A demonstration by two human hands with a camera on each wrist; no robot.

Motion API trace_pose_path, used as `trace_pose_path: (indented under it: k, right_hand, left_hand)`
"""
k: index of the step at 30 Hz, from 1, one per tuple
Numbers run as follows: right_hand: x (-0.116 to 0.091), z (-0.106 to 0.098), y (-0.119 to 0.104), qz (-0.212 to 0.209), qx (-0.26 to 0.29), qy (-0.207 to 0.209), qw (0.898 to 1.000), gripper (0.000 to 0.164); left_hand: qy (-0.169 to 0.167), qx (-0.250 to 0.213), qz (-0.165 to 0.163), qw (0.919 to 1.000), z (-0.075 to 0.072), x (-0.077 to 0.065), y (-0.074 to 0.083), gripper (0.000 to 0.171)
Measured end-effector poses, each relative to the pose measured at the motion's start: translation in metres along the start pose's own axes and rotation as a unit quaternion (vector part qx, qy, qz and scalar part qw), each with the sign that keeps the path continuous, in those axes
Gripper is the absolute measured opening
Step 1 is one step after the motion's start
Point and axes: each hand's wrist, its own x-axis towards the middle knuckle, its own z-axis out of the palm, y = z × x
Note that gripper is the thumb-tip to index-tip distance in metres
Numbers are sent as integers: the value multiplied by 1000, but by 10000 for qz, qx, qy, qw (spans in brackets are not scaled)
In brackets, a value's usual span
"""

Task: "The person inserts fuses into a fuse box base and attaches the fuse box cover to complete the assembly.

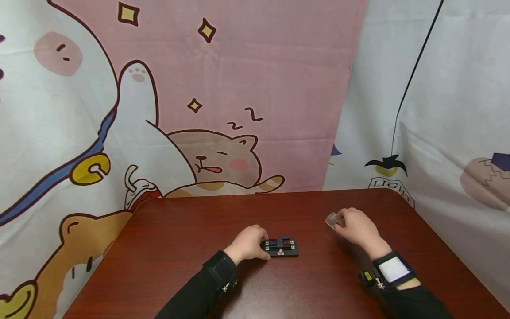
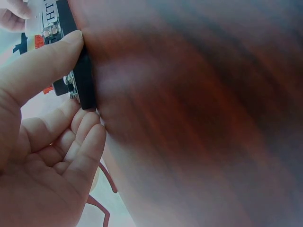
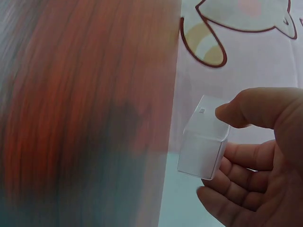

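Observation:
A black fuse block (image 1: 280,253) with red and blue blade fuses and metal screw terminals lies on the table. My left hand (image 1: 248,243) grips its left end. In the left wrist view, the thumb of the left hand (image 2: 52,142) presses one long side of the fuse block (image 2: 85,87), with fingers at the other side. Off to the right, my right hand (image 1: 358,228) holds a clear plastic cover (image 1: 333,220) above the table. Thumb and fingers of the right hand (image 3: 265,156) pinch the cover (image 3: 201,151) by one side in the right wrist view.
The brown wooden table (image 1: 191,230) has its far edge against a cartoon-printed cloth (image 1: 295,102). Another printed cloth hangs along the right side. Both forearms wear black sleeves and wrist straps with cameras.

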Motion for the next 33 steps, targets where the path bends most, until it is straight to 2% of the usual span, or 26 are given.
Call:
trace_pose_path:
  k: [17,26,33]
  right_hand:
    - [6,6,-51,-630,364,208,9971,33]
    - [3,9,-75,-1601,483,189,9857,30]
    - [1,14,-93,-2011,472,-80,9784,32]
  left_hand:
    - [-9,-8,-36,10000,0,0,0,46]
    - [11,-32,-27,10000,0,0,0,46]
    - [33,-34,4,10000,0,1,-1,45]
